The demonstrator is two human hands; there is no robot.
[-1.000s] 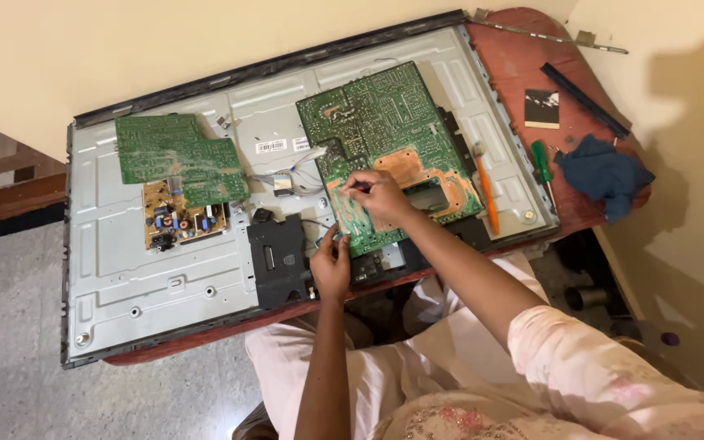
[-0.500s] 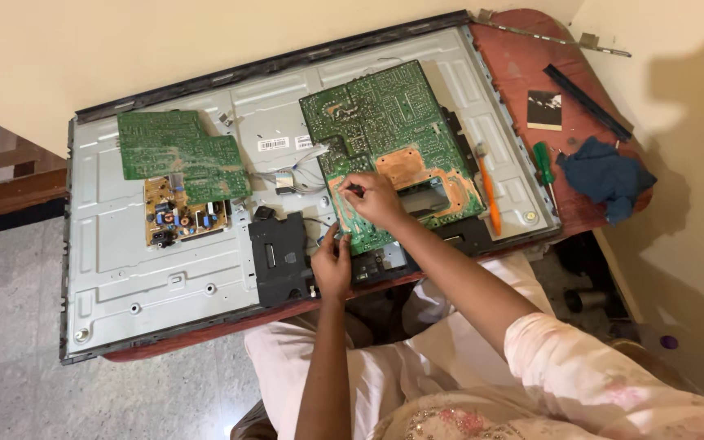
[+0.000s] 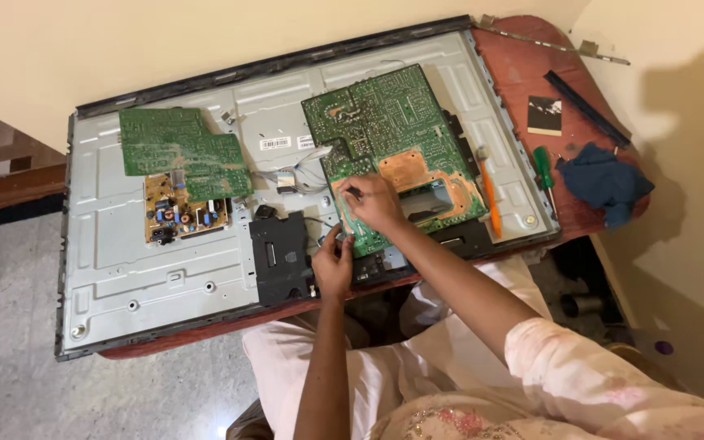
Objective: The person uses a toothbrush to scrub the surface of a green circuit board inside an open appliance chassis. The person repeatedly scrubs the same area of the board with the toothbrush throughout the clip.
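Head | right hand (image 3: 376,204) fingers pinch dark tool on green board (image 3: 393,147) | left hand (image 3: 333,265) fingers curled at its edge

Walls: plain cream wall (image 3: 165,41) ran behind the desk, meeting another cream wall (image 3: 694,98) at right.
Floor: grey speckled floor (image 3: 10,358) lay at left.
Desk: reddish-brown wooden desk (image 3: 523,73).
Light: soft shadow fell on the right wall.

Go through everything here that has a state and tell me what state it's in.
Television: face down, back cover off.
Large green circuit board: solder side up.
Small green board: loose, overlapping the tan board.
Right hand: pinching a thin tool.
Left hand: at the board's lower edge.
Blue cloth: crumpled.
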